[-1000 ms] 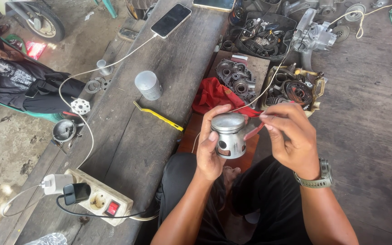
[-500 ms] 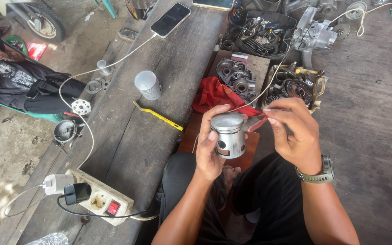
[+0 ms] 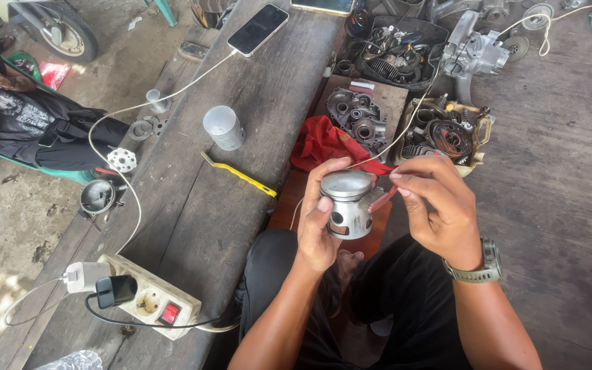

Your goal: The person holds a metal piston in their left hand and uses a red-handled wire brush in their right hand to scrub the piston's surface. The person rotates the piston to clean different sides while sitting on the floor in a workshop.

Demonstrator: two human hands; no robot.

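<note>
Since the earlier frames the right hand (image 3: 440, 205) has crept a little nearer the piston's (image 3: 347, 204) crown, while the left hand (image 3: 320, 219) holds much as it did. That left hand is wrapped around the piston's skirt, thumb on the near side and fingers behind, keeping it upright over the person's lap with the crown turned up to the camera, seemingly so the top groove faces the other hand. The right hand is pinched narrow on a thin red tool (image 3: 381, 199), its tip touching the piston's right side just under the crown. A red rag (image 3: 323, 140) lies just beyond, by the bench's (image 3: 193, 226) right edge. On the bench lie a yellow tool (image 3: 238, 175), a grey cup (image 3: 223, 127), a phone (image 3: 258, 29) on its charging cable and, at the near left corner, a power strip (image 3: 149, 298).
</note>
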